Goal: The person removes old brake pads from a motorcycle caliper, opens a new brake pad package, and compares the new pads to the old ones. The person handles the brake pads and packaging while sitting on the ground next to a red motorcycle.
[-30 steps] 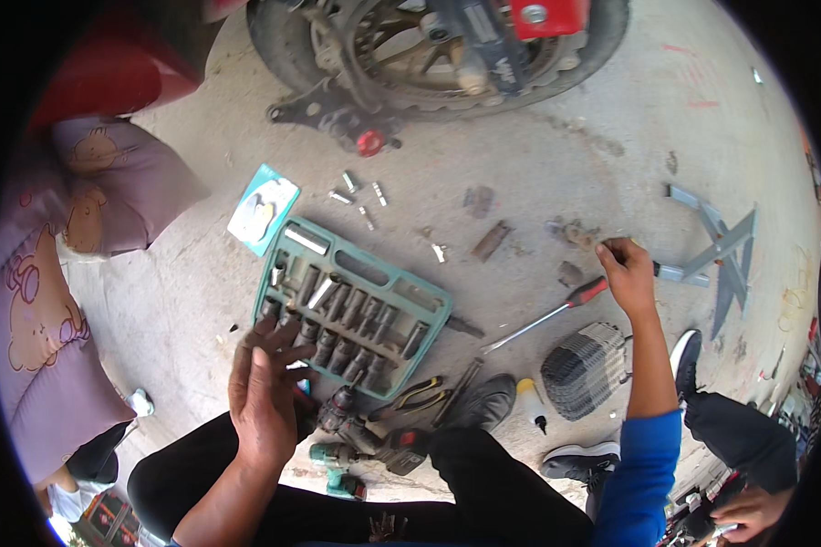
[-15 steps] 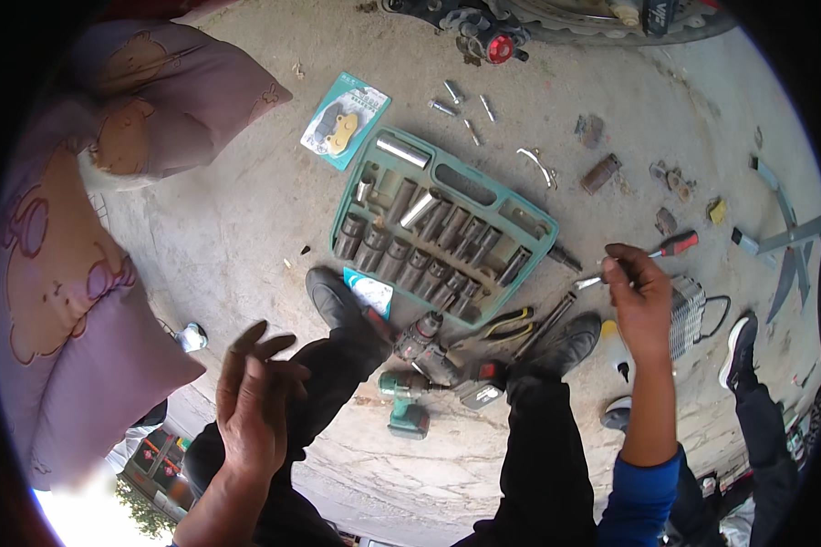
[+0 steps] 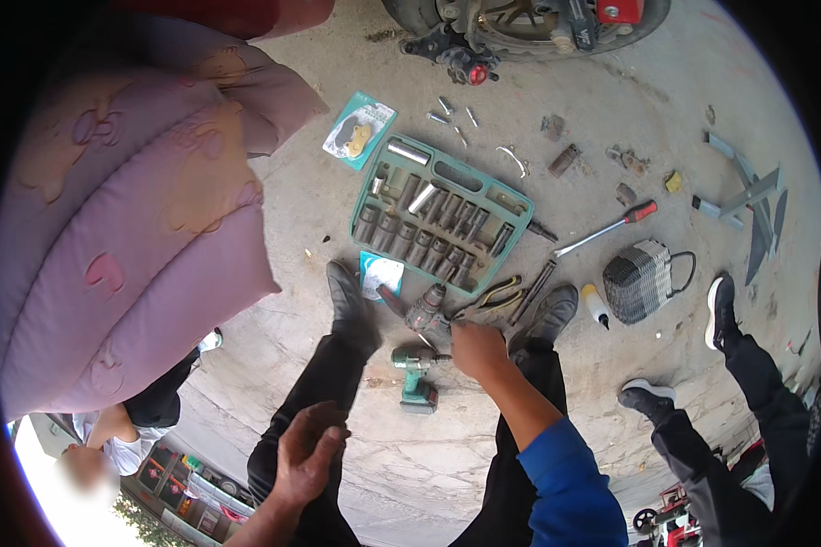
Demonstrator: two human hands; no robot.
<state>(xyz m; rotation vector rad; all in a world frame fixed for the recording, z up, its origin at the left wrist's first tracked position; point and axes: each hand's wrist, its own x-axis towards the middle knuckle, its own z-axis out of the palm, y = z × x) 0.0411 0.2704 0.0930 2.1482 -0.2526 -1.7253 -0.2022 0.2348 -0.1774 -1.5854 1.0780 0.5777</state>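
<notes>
My right hand (image 3: 480,351) is closed round the handle end of a dark cordless drill (image 3: 426,313) on the ground between my feet; its fingers are partly hidden. Above my left thigh hovers my left hand (image 3: 310,454), fingers loosely bent, with nothing in it. A green cordless impact driver (image 3: 416,376) lies just below the drill. Pliers with yellow-black handles (image 3: 500,294) and a long dark metal bar (image 3: 531,294) lie beside my right shoe. Ahead, a green socket case (image 3: 523,211) lies open, filled with dark and shiny sockets.
A red-handled screwdriver (image 3: 641,211), woven basket (image 3: 637,283) and white bottle (image 3: 596,307) lie right. Packaged brake pads (image 3: 358,132), loose bolts (image 3: 445,107) and a wheel (image 3: 520,36) are farther off. Pink padded fabric (image 3: 155,237) fills the left. Another person's shoe (image 3: 648,398) stands right.
My right hand has moved from beside the screwdriver left and down to the drill. My left hand has lowered and moved right, its fingers curling more. The view has shifted.
</notes>
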